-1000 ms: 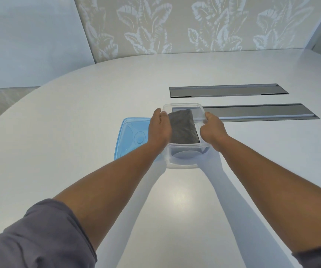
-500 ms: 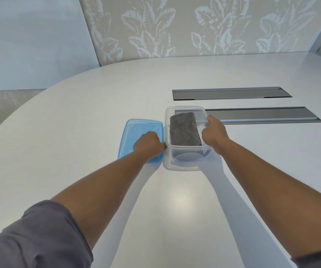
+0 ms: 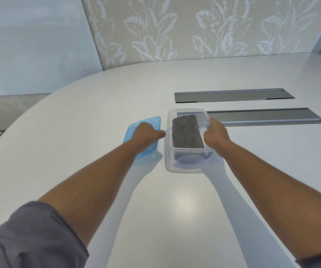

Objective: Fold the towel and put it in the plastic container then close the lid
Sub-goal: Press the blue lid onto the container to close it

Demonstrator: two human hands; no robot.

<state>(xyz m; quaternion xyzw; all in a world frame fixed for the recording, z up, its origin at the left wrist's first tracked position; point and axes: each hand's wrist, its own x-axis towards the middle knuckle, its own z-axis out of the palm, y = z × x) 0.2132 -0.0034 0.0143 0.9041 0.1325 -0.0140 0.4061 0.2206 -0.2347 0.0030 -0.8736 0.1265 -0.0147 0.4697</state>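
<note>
A folded dark grey towel lies inside the clear plastic container, which stands open-topped on the white table. My right hand grips the container's right rim. The blue lid lies just left of the container, its right side tilted up off the table. My left hand is closed on the lid, thumb toward the container.
Two long grey metal cable hatches are set into the table behind and to the right of the container. The table's curved edge runs off to the left. A patterned wall stands behind.
My left hand left the container's left rim and moved onto the blue lid, taking hold of it and tilting it. My right hand stayed on the right rim.
</note>
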